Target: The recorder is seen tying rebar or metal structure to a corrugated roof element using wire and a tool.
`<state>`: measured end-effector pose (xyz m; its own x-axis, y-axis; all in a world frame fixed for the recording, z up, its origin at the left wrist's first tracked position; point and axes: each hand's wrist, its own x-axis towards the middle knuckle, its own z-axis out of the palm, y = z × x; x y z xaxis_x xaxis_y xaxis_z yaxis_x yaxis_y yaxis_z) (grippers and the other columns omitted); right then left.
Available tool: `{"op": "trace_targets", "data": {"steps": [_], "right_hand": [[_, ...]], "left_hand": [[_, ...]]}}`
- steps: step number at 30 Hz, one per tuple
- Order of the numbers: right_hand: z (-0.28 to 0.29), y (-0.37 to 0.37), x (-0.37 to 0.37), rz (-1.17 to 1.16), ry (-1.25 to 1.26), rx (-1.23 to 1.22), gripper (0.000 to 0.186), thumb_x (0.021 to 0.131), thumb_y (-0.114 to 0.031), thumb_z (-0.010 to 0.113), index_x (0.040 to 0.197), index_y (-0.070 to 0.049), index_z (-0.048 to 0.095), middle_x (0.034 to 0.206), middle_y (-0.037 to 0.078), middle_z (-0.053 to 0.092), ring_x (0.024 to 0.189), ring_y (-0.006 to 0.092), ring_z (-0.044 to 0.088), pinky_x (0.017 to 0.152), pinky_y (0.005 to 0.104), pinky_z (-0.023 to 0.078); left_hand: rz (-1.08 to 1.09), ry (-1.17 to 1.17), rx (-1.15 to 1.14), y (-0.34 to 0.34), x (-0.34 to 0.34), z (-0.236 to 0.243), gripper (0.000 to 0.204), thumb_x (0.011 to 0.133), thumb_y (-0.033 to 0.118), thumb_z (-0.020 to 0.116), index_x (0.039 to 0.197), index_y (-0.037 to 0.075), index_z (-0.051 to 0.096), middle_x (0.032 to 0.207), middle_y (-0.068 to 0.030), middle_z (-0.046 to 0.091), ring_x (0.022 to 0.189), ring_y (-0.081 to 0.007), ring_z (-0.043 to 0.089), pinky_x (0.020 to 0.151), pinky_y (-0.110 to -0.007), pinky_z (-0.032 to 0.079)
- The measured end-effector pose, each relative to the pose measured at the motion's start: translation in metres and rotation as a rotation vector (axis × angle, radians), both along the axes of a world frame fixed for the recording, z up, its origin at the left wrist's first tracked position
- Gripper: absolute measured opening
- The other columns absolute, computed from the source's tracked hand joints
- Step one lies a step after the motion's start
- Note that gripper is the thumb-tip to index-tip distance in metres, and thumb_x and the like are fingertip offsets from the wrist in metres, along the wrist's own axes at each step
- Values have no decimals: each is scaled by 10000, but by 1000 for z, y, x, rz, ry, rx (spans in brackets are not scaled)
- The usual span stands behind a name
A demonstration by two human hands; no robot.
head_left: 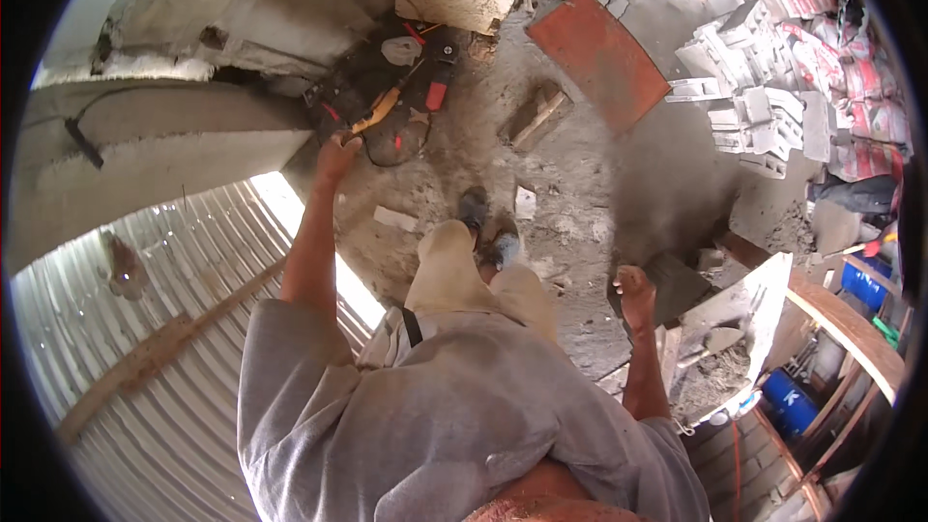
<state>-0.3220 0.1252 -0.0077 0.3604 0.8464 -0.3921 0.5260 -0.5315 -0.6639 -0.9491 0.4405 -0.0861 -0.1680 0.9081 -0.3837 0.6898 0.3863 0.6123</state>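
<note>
My left hand (338,153) stretches out to the far left, its fingers closed at the lower end of a yellow-handled tool (377,113) with a thin, dark upper part; its exact kind is unclear. Around it lie dark tools, among them a red-and-black power tool (439,85), and a pale cloth-like thing (401,50). Off to the right, my right hand (634,292) hangs in the air above the floor with curled fingers, and nothing shows in it. Below that hand stands a mortar-smeared container (720,382) holding grey mix.
A red board (601,58) lies ahead on the dusty floor, with a wood offcut (539,121) beside it. Grey blocks (759,121) and red-white sacks (870,101) are piled at right. Corrugated sheeting (164,329) rises at left. Blue drums (791,401) stand lower right.
</note>
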Motion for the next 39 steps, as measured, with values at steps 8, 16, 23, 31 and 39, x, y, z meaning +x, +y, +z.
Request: {"op": "trace_targets", "data": {"steps": [8,16,23,31,39], "right_hand": [[-53,105,-1,-32,13,-68,217,964,-209,559,1005,-26,668,783,57,660,664,118,610,589,272,483],[-121,118,-19,-244,-25,-455,192,936,-182,588,964,-13,673,824,78,675,681,133,636,590,278,492],[-148,157,-67,-451,198,-909,164,921,-179,591,962,-35,658,723,54,656,619,106,607,524,246,474],[-109,113,-71,-688,249,-1016,239,951,-239,559,1025,-29,646,772,62,666,594,97,594,442,217,456],[-119,141,-90,-673,235,-1159,242,958,-268,569,1034,-49,640,771,58,664,598,94,591,439,227,451]], "left_hand": [[-157,30,-212,162,7,-101,595,823,335,690,1253,-63,589,1143,-215,672,1070,-325,646,882,-411,498],[-618,344,-244,363,70,-302,434,850,347,617,1073,-22,671,1123,-252,659,1065,-411,622,917,-466,491],[-601,421,-232,425,91,-448,389,872,351,607,1071,26,684,1028,-249,669,1042,-425,623,941,-504,482],[-667,472,-347,476,107,-559,388,891,332,586,1168,69,654,1330,-220,529,1224,-384,535,985,-494,467],[-947,792,-136,479,64,-582,341,897,310,571,1076,32,653,997,-186,660,1009,-373,645,880,-493,509]]}}
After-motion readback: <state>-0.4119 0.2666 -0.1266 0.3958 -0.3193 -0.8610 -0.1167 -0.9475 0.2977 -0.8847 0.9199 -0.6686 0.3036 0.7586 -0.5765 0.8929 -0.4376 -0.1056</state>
